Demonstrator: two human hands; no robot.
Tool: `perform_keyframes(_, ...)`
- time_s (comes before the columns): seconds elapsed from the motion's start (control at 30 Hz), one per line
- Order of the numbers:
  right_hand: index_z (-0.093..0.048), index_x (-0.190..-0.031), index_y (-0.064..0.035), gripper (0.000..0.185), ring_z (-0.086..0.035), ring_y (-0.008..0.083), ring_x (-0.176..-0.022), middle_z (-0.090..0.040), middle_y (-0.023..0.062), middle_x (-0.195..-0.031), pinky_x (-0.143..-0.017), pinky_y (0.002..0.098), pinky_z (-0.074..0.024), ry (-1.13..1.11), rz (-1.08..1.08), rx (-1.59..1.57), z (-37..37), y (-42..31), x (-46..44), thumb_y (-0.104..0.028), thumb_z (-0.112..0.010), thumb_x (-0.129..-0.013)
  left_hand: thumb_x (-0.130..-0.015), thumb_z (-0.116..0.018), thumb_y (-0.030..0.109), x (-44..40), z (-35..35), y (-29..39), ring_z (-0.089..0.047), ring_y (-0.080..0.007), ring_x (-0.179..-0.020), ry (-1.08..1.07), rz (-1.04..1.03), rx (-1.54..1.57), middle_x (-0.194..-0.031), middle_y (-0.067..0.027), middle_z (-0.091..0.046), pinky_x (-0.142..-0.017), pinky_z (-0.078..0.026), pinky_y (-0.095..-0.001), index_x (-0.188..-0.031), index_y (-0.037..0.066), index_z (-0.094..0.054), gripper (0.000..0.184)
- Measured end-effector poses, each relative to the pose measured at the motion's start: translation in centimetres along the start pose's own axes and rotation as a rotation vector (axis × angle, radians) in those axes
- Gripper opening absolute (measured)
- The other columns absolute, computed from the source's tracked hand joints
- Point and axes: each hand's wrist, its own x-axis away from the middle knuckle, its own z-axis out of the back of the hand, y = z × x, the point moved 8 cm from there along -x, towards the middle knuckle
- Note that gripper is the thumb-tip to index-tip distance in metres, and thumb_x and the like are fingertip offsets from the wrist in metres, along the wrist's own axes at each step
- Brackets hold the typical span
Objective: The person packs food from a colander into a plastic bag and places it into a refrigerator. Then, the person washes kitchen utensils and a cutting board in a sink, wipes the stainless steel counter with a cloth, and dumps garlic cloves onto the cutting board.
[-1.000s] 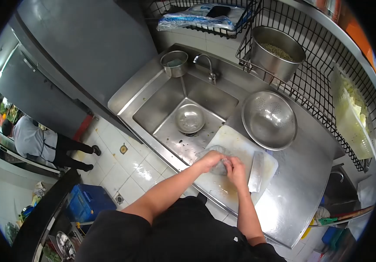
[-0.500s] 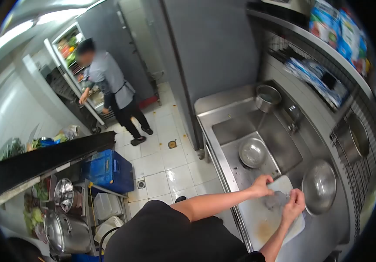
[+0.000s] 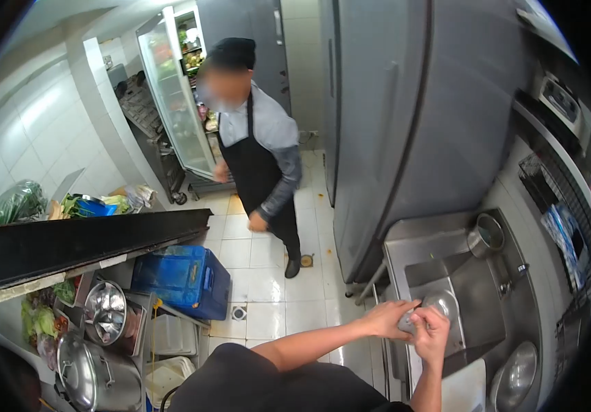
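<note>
By sink (image 3: 482, 317), near side | L hand (image 3: 390, 320) + R hand (image 3: 431, 327) close tog., both pinching clear plastic bag (image 3: 407, 321), contents unclear | step: prob. 2-hand bag handling | next move needs steady grip, clearance from metal bowl (image 3: 444, 301)

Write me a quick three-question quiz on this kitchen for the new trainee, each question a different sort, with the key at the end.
1. True or false: the co-worker standing on the tiled floor wears a black apron.

2. Fill in the blank: the large lidded box is ____ in colour.

3. Multiple choice: what are the left hand and right hand both holding?
A) a ladle
B) a translucent thing
C) a cabbage

Key: 1 true; 2 blue; 3 B.
</note>
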Motion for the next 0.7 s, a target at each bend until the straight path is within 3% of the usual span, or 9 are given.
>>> perform_keyframes(0.03, -0.063, -0.078, 0.0002, 0.002, -0.052, 0.0190, -0.061, -0.057, 0.0082, -0.067, -0.057, 0.0302, -0.0403, 0.013, -0.037, -0.051, -2.2, 0.5, -1.2, 0.001, -0.065, -0.079, -0.070, -0.075, 0.044, 0.7, 1.1, -2.9, -0.062, -0.0372, -0.102, 0.121, -0.025, -0.015, -0.118, -0.0189, -0.061, -0.086, -0.050, -0.0459, -0.137, 0.007, -0.048, 0.081)
perform_keyframes(0.13, -0.063, -0.078, 0.0007, 0.003, -0.052, 0.0176, -0.061, -0.057, 0.0081, -0.068, -0.057, 0.0293, -0.0401, -0.032, -0.046, -0.139, -7.8, -0.2, -4.3, 0.000, -0.065, -0.081, -0.073, -0.073, 0.044, 2.3, 4.2, -8.3, -0.062, -0.0383, -0.103, 0.031, 0.145, -0.016, -0.117, -0.0200, -0.062, -0.088, -0.049, -0.0466, -0.131, 0.006, -0.053, 0.072)
perform_keyframes(0.17, -0.063, -0.078, 0.0010, 0.004, -0.052, 0.0169, -0.062, -0.057, 0.0080, -0.068, -0.058, 0.0289, -0.0400, -0.060, -0.035, -0.172, -9.5, -0.5, -5.1, -0.001, -0.065, -0.082, -0.076, -0.071, 0.044, 3.0, 6.2, -8.9, -0.061, -0.0390, -0.104, 0.120, 0.191, -0.037, -0.113, -0.0198, -0.063, -0.088, -0.049, -0.0475, -0.128, 0.007, -0.056, 0.066)
perform_keyframes(0.27, -0.064, -0.078, 0.0013, 0.005, -0.053, 0.0164, -0.062, -0.058, 0.0083, -0.068, -0.057, 0.0280, -0.0398, -0.035, -0.044, -0.289, -12.7, 0.3, -8.5, -0.002, -0.066, -0.083, -0.076, -0.071, 0.045, 3.1, 9.7, -12.6, -0.061, -0.0394, -0.104, 0.240, 0.328, -0.008, -0.116, -0.0216, -0.062, -0.088, -0.050, -0.0474, -0.130, 0.009, -0.056, 0.067)
perform_keyframes(0.4, -0.066, -0.081, 0.0023, 0.004, -0.055, 0.0165, -0.061, -0.060, 0.0086, -0.068, -0.058, 0.0282, -0.0421, -0.084, -0.054, -0.202, -16.7, 1.5, -13.6, -0.002, -0.067, -0.082, -0.076, -0.071, 0.045, 1.6, 12.2, -18.2, -0.063, -0.0397, -0.099, 0.397, 0.381, 0.016, -0.114, -0.0235, -0.063, -0.086, -0.051, -0.0465, -0.127, 0.007, -0.058, 0.065)
perform_keyframes(0.47, -0.067, -0.081, 0.0033, 0.006, -0.054, 0.0128, -0.062, -0.061, 0.0068, -0.070, -0.058, 0.0268, -0.0423, -0.128, -0.045, -0.172, -19.2, 4.2, -16.4, -0.002, -0.066, -0.083, -0.077, -0.071, 0.046, 1.5, 13.9, -21.7, -0.065, -0.0385, -0.095, 0.399, 0.589, 0.225, -0.108, -0.0242, -0.066, -0.084, -0.051, -0.0445, -0.123, 0.002, -0.060, 0.065)
perform_keyframes(0.6, -0.068, -0.081, 0.0019, 0.011, -0.056, 0.0162, -0.062, -0.063, 0.0098, -0.071, -0.059, 0.0305, -0.0448, -0.380, -0.059, -0.145, -26.9, 7.9, -23.0, -0.009, -0.068, -0.082, -0.077, -0.071, 0.051, 1.1, 15.4, -30.3, -0.066, -0.0317, -0.101, 0.486, 0.778, 0.169, -0.111, -0.0211, -0.067, -0.087, -0.051, -0.0398, -0.121, 0.005, -0.062, 0.064)
perform_keyframes(0.67, -0.068, -0.086, 0.0003, 0.016, -0.059, 0.0188, -0.064, -0.064, 0.0116, -0.073, -0.061, 0.0339, -0.0470, -0.586, -0.024, -0.113, -31.7, 9.1, -26.8, -0.015, -0.069, -0.083, -0.076, -0.075, 0.046, 1.1, 17.5, -31.7, -0.067, -0.0251, -0.097, 0.507, 0.869, 0.588, -0.109, -0.0180, -0.068, -0.084, -0.052, -0.0367, -0.120, -0.002, -0.061, 0.067)
perform_keyframes(0.7, -0.068, -0.091, 0.0000, 0.019, -0.060, 0.0199, -0.066, -0.066, 0.0122, -0.075, -0.063, 0.0344, -0.0482, -0.678, -0.037, -0.099, -34.3, 9.7, -28.8, -0.018, -0.069, -0.083, -0.076, -0.075, 0.046, 0.8, 17.7, -33.5, -0.067, -0.0251, -0.097, 0.526, 0.878, 0.597, -0.109, -0.0180, -0.068, -0.084, -0.052, -0.0367, -0.120, -0.002, -0.061, 0.067)
